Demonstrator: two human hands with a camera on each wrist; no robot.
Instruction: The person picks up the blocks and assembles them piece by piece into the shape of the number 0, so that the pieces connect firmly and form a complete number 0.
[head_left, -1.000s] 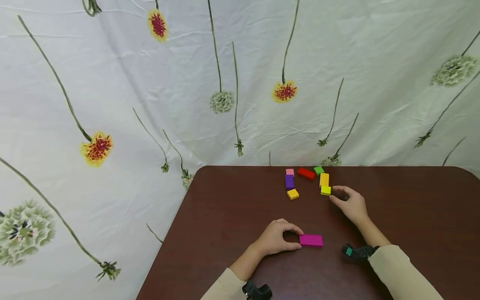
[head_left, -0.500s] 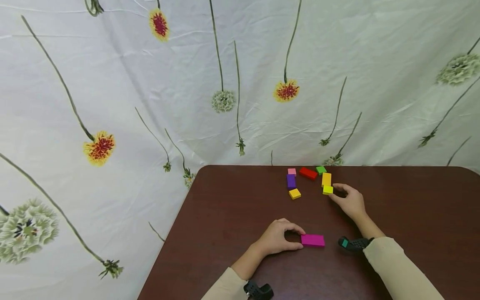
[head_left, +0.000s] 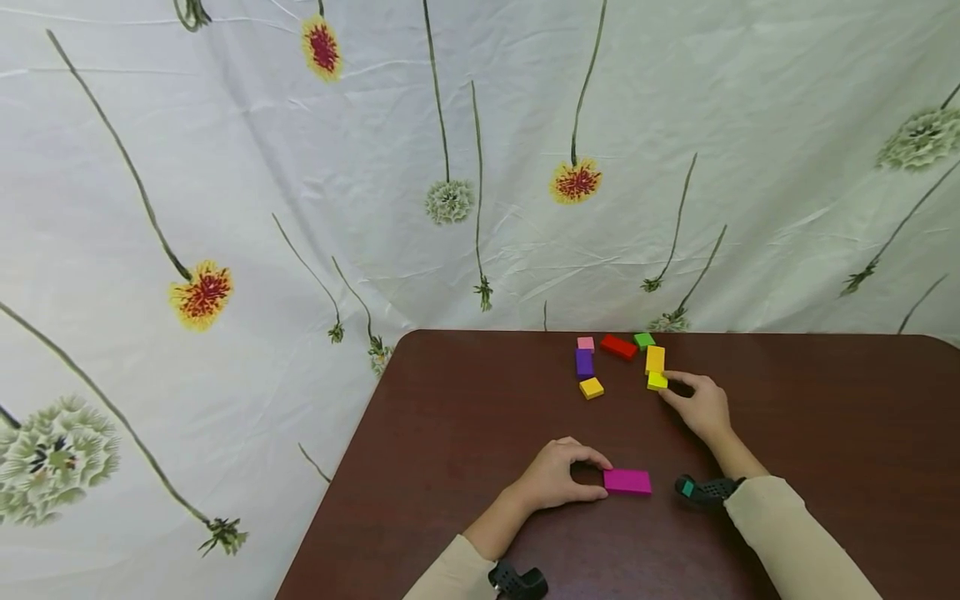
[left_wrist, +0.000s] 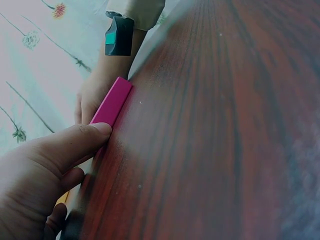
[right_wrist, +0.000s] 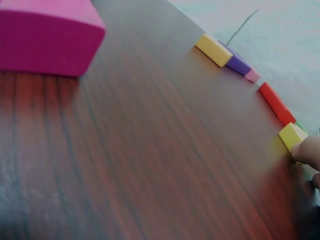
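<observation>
In the head view my left hand (head_left: 562, 475) pinches the left end of a magenta block (head_left: 627, 482) between thumb and fingers, near the table's middle. The left wrist view shows the thumb (left_wrist: 102, 128) against that block. Farther back, my right hand (head_left: 701, 407) pinches a small bright yellow block (head_left: 657, 381) at its right side. That block touches or nearly touches an orange-yellow block (head_left: 655, 359) behind it. In the right wrist view the thumb covers part of the yellow block (right_wrist: 292, 137), and the other fingers are mostly cut off.
Along the back of the dark brown table (head_left: 450, 417) lie a green block (head_left: 643, 341), a red block (head_left: 618, 347), a pink block (head_left: 586, 343), a purple block (head_left: 584, 363) and another orange-yellow block (head_left: 592, 388), in a rough arch. Behind hangs a flowered white cloth (head_left: 360, 150).
The whole head view shifts slightly right. My right hand closes the small gap to the yellow block and now pinches it. My left hand stays at the magenta block.
</observation>
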